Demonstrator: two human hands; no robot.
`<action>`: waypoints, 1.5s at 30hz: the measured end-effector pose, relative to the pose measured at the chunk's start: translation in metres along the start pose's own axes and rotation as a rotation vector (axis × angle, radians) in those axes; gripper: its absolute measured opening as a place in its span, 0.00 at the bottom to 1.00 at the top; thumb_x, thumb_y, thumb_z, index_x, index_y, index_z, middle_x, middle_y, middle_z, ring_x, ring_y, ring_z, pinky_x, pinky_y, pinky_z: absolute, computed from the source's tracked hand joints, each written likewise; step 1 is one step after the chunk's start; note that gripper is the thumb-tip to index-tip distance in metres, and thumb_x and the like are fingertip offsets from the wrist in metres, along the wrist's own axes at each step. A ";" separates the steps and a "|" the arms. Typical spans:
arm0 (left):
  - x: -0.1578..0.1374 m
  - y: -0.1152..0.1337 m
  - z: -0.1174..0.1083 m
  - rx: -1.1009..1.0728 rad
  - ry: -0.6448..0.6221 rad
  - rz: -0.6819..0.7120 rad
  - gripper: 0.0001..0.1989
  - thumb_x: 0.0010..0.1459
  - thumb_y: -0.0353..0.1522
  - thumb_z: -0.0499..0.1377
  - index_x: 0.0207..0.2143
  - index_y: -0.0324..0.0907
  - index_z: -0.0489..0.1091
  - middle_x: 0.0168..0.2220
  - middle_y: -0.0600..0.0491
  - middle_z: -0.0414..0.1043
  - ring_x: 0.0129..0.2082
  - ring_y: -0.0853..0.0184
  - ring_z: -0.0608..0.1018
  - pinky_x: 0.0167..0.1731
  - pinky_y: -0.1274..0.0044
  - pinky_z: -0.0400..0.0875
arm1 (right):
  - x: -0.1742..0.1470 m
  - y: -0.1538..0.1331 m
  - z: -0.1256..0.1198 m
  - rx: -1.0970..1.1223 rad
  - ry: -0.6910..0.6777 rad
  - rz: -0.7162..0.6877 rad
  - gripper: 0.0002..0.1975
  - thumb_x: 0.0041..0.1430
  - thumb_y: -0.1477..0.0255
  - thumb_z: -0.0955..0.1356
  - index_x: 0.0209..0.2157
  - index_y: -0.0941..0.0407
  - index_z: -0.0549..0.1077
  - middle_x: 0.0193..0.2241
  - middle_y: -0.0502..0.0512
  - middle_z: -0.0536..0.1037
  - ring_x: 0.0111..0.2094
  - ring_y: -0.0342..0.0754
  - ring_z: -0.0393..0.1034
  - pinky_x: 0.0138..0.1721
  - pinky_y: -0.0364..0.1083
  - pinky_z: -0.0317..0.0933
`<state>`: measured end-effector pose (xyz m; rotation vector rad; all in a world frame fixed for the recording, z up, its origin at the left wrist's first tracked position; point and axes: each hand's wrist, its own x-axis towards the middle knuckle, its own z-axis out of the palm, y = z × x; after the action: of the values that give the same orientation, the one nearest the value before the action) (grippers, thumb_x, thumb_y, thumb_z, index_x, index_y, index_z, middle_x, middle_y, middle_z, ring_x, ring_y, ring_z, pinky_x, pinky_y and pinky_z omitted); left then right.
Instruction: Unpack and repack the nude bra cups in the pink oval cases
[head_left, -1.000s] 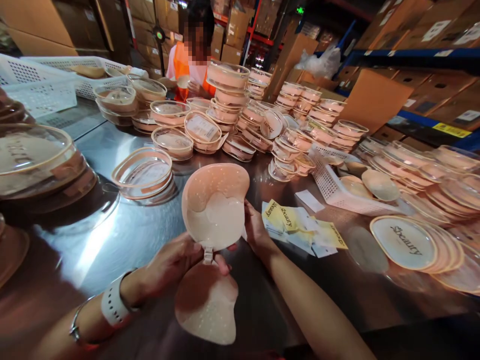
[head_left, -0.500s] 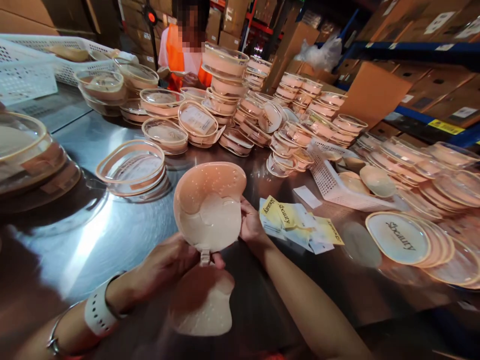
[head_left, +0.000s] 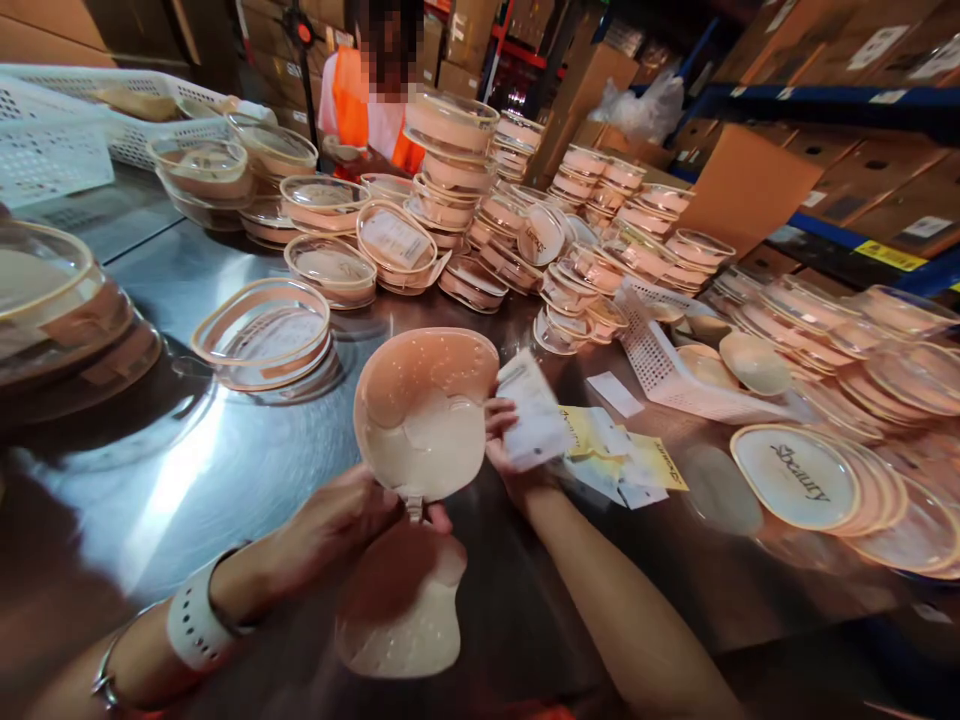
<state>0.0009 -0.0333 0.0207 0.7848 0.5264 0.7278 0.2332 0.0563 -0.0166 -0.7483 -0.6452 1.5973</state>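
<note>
A beige stick-on bra (head_left: 427, 410), its two cups joined by a small clasp, hangs over the metal table with the inner sides facing me. My left hand (head_left: 367, 505) is closed on it near the clasp, below the upper cup. The lower cup (head_left: 405, 610) dangles beneath. My right hand (head_left: 506, 440) is closed on a white printed leaflet (head_left: 532, 410), just right of the upper cup. Part of that hand lies behind the leaflet and cup. More yellow and white leaflets (head_left: 630, 460) lie on the table to the right.
Clear oval cases (head_left: 457, 170) stand in stacks across the back. An opened case (head_left: 262, 335) sits to the left. A white basket with loose cups (head_left: 645, 350) and a row of printed lids (head_left: 795, 480) are at right. A person in an orange vest (head_left: 352, 100) stands behind.
My right hand has left the upper cup's edge and now holds a leaflet lifted from the pile. The bra has shifted slightly, still held by my left hand.
</note>
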 end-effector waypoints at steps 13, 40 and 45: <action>0.015 -0.023 -0.016 -0.186 -0.022 0.047 0.38 0.52 0.61 0.55 0.45 0.36 0.74 0.29 0.47 0.78 0.29 0.64 0.77 0.35 0.74 0.71 | -0.044 0.003 0.047 -1.458 -0.128 -1.017 0.26 0.57 0.75 0.67 0.58 0.54 0.70 0.50 0.60 0.77 0.53 0.56 0.68 0.55 0.58 0.62; 0.029 0.016 -0.045 -0.141 0.520 -0.021 0.15 0.50 0.35 0.66 0.37 0.40 0.66 0.21 0.58 0.68 0.18 0.70 0.72 0.23 0.78 0.70 | -0.050 0.012 0.038 -1.653 -0.670 -1.460 0.23 0.54 0.59 0.73 0.52 0.42 0.73 0.56 0.50 0.74 0.62 0.56 0.59 0.63 0.55 0.52; 0.033 0.005 -0.037 0.084 0.371 0.031 0.17 0.48 0.42 0.66 0.36 0.39 0.70 0.23 0.55 0.70 0.22 0.67 0.74 0.26 0.73 0.71 | -0.061 0.028 0.047 -1.303 -0.640 -1.233 0.04 0.55 0.64 0.73 0.33 0.46 0.76 0.53 0.44 0.76 0.59 0.55 0.63 0.62 0.56 0.55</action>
<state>-0.0042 0.0096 -0.0029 0.7398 0.8852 0.8912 0.1846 -0.0081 -0.0009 -0.4490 -2.1633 0.0487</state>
